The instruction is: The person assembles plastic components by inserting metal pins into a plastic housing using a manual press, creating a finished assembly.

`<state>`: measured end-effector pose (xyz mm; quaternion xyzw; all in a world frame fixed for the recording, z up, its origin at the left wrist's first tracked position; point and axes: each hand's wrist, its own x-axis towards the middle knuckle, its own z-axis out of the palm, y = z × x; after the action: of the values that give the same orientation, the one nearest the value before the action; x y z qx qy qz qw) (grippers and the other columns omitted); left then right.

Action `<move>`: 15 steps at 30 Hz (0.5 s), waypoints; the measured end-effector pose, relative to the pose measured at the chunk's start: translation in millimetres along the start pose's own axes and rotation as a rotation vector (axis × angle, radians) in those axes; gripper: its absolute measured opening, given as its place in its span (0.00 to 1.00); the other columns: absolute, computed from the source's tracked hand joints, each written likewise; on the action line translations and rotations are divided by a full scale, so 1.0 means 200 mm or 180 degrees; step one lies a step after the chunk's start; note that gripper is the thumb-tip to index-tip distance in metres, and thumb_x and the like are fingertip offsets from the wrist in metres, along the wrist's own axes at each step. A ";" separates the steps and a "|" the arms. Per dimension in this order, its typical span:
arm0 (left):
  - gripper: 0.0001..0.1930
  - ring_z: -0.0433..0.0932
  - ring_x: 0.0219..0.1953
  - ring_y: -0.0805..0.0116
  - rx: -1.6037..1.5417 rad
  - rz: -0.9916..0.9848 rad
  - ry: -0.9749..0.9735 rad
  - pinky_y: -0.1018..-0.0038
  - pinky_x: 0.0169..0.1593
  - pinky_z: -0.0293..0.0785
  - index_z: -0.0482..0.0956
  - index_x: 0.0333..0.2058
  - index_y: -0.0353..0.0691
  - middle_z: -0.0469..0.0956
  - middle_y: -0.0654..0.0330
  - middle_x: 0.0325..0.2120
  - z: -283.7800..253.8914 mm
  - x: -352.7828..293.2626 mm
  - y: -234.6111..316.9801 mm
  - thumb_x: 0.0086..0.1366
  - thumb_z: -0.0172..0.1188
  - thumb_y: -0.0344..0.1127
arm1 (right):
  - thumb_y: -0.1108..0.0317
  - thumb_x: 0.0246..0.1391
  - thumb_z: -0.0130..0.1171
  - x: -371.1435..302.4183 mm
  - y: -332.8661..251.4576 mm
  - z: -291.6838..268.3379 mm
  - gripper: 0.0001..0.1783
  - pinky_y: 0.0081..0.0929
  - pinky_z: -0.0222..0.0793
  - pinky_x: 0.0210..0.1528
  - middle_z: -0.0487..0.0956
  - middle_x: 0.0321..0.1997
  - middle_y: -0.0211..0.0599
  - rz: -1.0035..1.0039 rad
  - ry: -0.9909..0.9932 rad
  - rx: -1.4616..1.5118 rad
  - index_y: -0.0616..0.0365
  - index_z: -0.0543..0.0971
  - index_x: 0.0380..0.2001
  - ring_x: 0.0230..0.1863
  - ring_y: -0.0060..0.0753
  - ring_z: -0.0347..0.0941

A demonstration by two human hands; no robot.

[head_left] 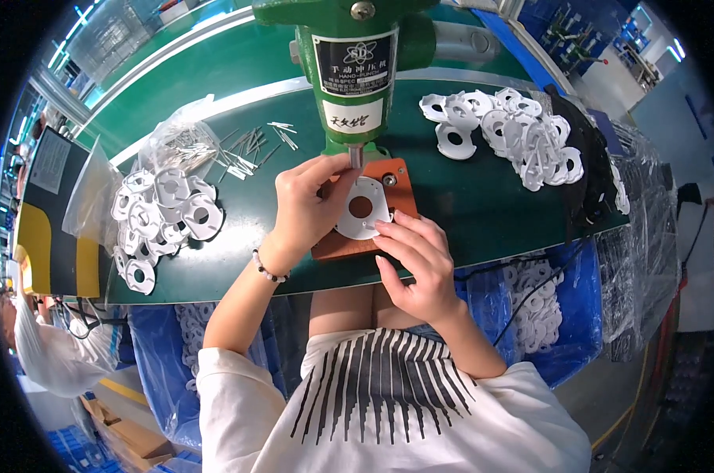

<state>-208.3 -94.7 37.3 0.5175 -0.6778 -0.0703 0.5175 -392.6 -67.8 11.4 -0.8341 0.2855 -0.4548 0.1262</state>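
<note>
A round white plastic plate (377,206) with a large centre hole lies on the orange-brown base block (402,188) under the green hand press (355,79). My left hand (314,197) is closed in a pinch beside the metal ram (355,155), above the plate's upper left edge. Whatever sits between those fingertips is hidden. From the right, my right hand (420,260) rests its fingertips on the plate's lower right rim. Its fingers are stretched out, and the thumb stands apart, off the plate.
Piles of white plastic plates lie on the green table at left (146,217) and right (530,138). Thin metal pins (247,150) are scattered near a clear bag (185,142). Blue bins with white parts (534,307) stand below the table's near edge.
</note>
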 end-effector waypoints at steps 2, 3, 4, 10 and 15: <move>0.05 0.73 0.19 0.81 -0.0083 0.0015 -0.0009 0.84 0.22 0.67 0.78 0.30 0.34 0.77 0.60 0.21 0.00 0.00 0.01 0.52 0.61 0.22 | 0.75 0.38 0.61 0.00 0.00 0.00 0.13 0.39 0.61 0.53 0.78 0.42 0.36 -0.0039 0.0023 0.0015 0.59 0.79 0.32 0.49 0.42 0.70; 0.05 0.73 0.19 0.81 -0.0088 0.0032 0.0006 0.84 0.22 0.67 0.78 0.30 0.34 0.77 0.60 0.21 0.00 0.00 0.00 0.52 0.61 0.22 | 0.75 0.38 0.61 0.00 -0.01 0.00 0.12 0.39 0.60 0.54 0.78 0.42 0.36 -0.0010 0.0004 0.0002 0.59 0.79 0.32 0.49 0.42 0.70; 0.05 0.73 0.19 0.80 -0.0066 0.0047 -0.0032 0.84 0.22 0.67 0.79 0.30 0.34 0.77 0.60 0.20 0.00 0.00 0.00 0.52 0.61 0.23 | 0.75 0.38 0.61 -0.01 -0.01 0.00 0.12 0.40 0.60 0.54 0.78 0.42 0.36 0.0017 -0.0016 -0.0012 0.58 0.79 0.32 0.49 0.42 0.70; 0.07 0.73 0.19 0.80 -0.0189 -0.0044 0.0018 0.83 0.24 0.69 0.78 0.31 0.35 0.77 0.60 0.20 0.00 -0.02 -0.01 0.51 0.63 0.24 | 0.72 0.43 0.59 0.09 0.06 -0.07 0.13 0.43 0.54 0.59 0.73 0.50 0.41 -0.0168 0.0645 0.0056 0.57 0.77 0.36 0.53 0.38 0.67; 0.14 0.70 0.19 0.80 -0.0351 -0.0107 -0.0088 0.83 0.24 0.67 0.77 0.37 0.36 0.77 0.60 0.20 -0.05 -0.04 -0.05 0.50 0.64 0.25 | 0.70 0.51 0.52 0.66 0.26 -0.13 0.21 0.36 0.55 0.59 0.67 0.56 0.45 0.0088 0.1860 0.1383 0.65 0.69 0.49 0.57 0.37 0.62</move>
<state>-194.6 -89.1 30.0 0.4985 -0.6712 -0.1234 0.5346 -377.6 -186.9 91.5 -0.6187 0.2175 -0.7222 0.2197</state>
